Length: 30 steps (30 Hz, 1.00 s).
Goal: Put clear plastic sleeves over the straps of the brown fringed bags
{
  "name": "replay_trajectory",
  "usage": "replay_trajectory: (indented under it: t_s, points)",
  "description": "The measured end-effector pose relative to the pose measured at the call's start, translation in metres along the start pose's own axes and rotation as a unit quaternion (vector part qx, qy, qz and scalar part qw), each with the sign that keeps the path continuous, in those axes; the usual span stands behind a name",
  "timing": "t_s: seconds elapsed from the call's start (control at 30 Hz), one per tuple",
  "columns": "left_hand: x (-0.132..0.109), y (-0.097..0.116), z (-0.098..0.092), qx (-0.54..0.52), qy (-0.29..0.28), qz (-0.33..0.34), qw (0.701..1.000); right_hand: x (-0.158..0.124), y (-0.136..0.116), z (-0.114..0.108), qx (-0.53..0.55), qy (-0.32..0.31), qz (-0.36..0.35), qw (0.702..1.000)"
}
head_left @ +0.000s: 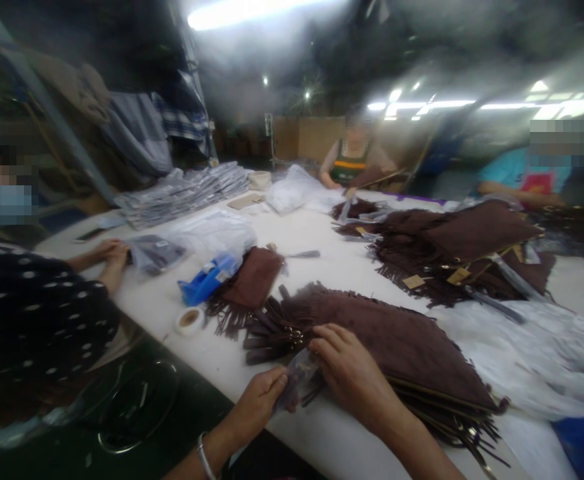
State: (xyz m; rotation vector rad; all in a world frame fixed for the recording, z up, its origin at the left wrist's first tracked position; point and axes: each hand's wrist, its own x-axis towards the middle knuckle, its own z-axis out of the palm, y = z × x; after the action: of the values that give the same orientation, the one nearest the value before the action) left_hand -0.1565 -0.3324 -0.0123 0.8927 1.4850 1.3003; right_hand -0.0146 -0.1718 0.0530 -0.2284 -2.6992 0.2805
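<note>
Left wrist [223,443] fitted with one narrow, rounded, silver-coloured metallic bangle [203,456]; left grip [261,395], right grip [341,363] and right forearm [412,440] bare.

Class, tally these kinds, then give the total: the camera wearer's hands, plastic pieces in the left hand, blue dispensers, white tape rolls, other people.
Wearer's left hand and right hand: 2
Clear plastic piece: 1
Blue dispenser: 1
White tape roll: 1
Other people: 3
Total: 8

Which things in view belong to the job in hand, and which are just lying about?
Likely the job:
- plastic sleeve, in the left hand, at the right hand
- tassels
- nearest brown bag

Apparently just lying about:
- tape roll
- blue dispenser
</note>
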Motion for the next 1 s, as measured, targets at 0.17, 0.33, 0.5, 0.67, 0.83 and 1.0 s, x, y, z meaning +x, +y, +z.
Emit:
replay_trajectory:
  t_s: [0.17, 0.33, 0.5, 0.67, 0.83, 1.0]
  points:
    - [0.008, 0.001, 0.007, -0.017, 0.012, 0.013, 1.0, 0.001, 0.0, -0.002, 0.001, 0.006, -0.011, 1.0]
    - [0.013, 0.005, 0.014, -0.065, 0.016, 0.004, 0.998, -0.005, -0.001, -0.009, 0.055, 0.004, -0.004, 0.998]
    - [0.018, 0.016, 0.019, -0.074, 0.012, 0.012, 0.997, -0.01, -0.001, -0.016, 0.095, -0.013, 0.01, 0.995]
    - [0.021, 0.023, 0.03, -0.123, 0.018, -0.011, 0.992, -0.005, 0.004, -0.004, 0.077, 0.011, -0.003, 0.997]
    - [0.017, 0.026, 0.04, -0.192, 0.052, -0.017, 0.98, -0.014, -0.007, 0.002, 0.011, 0.052, 0.004, 0.999]
    - [0.015, 0.024, 0.044, -0.205, 0.137, -0.022, 0.969, -0.057, -0.057, 0.027, 0.132, 0.189, 0.124, 0.965]
